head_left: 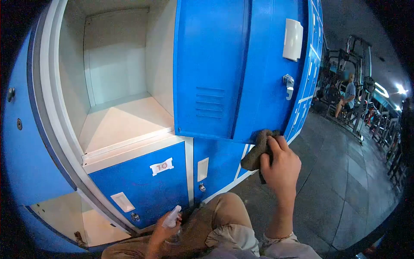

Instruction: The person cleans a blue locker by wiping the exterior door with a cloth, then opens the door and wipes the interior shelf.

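Note:
My right hand (281, 168) grips a dark greyish-brown cloth (255, 156), pressed against the bottom edge of an open blue locker door (211, 56), near its outer corner. Part of the cloth hangs below that edge. Down by my lap, my left hand (163, 228) is closed around a spray bottle with a white trigger head (172, 217); most of the bottle's body is hidden by the hand and the dim light. The door's inner face shows vent slots, a white handle housing (293, 39) and a metal lock latch (289, 86).
Left of the door, the opened locker compartment (116, 60) has pale walls. Beneath is a shut blue door with a label (161, 166) reading 10. Another blue door (39, 121) stands at far left. Dark floor tiles (319, 181) lead to gym machines (355, 86) and a distant person (349, 93).

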`<action>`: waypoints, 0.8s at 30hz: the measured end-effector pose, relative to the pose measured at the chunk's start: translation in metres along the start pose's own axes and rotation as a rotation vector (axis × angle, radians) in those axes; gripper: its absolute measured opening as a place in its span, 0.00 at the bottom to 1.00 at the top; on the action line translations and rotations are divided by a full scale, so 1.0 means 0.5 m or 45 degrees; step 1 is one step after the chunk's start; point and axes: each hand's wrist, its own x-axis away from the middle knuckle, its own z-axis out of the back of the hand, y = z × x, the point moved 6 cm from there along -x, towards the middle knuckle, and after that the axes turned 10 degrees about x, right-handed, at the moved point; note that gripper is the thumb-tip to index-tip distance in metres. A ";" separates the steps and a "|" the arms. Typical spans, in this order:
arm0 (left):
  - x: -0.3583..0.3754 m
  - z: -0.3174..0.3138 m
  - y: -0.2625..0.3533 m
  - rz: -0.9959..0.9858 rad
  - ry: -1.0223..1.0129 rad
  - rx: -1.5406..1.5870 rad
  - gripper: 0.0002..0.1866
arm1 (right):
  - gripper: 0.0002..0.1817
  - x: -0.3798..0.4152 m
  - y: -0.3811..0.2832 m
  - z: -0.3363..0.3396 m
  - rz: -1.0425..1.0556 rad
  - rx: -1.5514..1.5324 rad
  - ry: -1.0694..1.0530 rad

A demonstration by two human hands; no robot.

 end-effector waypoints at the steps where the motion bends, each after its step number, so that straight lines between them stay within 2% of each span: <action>1: -0.004 -0.002 -0.008 0.004 -0.019 -0.035 0.28 | 0.20 -0.003 -0.011 0.001 -0.007 0.015 -0.036; 2: -0.008 -0.003 -0.017 0.009 -0.040 -0.073 0.28 | 0.20 -0.005 -0.019 0.000 -0.016 0.029 -0.074; 3: -0.010 -0.007 -0.020 0.017 -0.063 -0.113 0.28 | 0.19 -0.007 -0.030 0.000 0.066 -0.029 0.020; 6: -0.014 -0.005 -0.012 0.026 -0.052 -0.134 0.27 | 0.17 -0.027 -0.059 -0.005 0.069 -0.006 -0.115; 10: -0.010 0.007 -0.025 0.021 0.004 -0.012 0.27 | 0.17 -0.027 -0.044 -0.007 0.192 0.012 -0.144; 12: 0.002 0.013 -0.024 0.094 0.025 0.205 0.28 | 0.18 -0.027 -0.037 -0.008 0.296 0.065 -0.195; 14: -0.001 0.015 -0.030 0.153 0.025 0.109 0.28 | 0.18 -0.026 -0.024 -0.007 0.359 0.152 -0.239; 17: -0.009 0.020 -0.060 0.444 0.054 0.094 0.26 | 0.18 -0.030 -0.002 -0.001 0.389 0.278 -0.281; 19: -0.005 0.021 -0.049 0.481 0.074 0.107 0.24 | 0.17 -0.027 0.005 0.006 0.398 0.305 -0.299; 21: 0.005 0.013 -0.012 0.288 0.069 0.101 0.23 | 0.17 -0.034 0.002 0.005 0.349 0.228 -0.327; 24: -0.002 0.010 -0.057 0.235 0.004 0.278 0.23 | 0.18 -0.037 0.010 -0.002 0.270 0.089 -0.261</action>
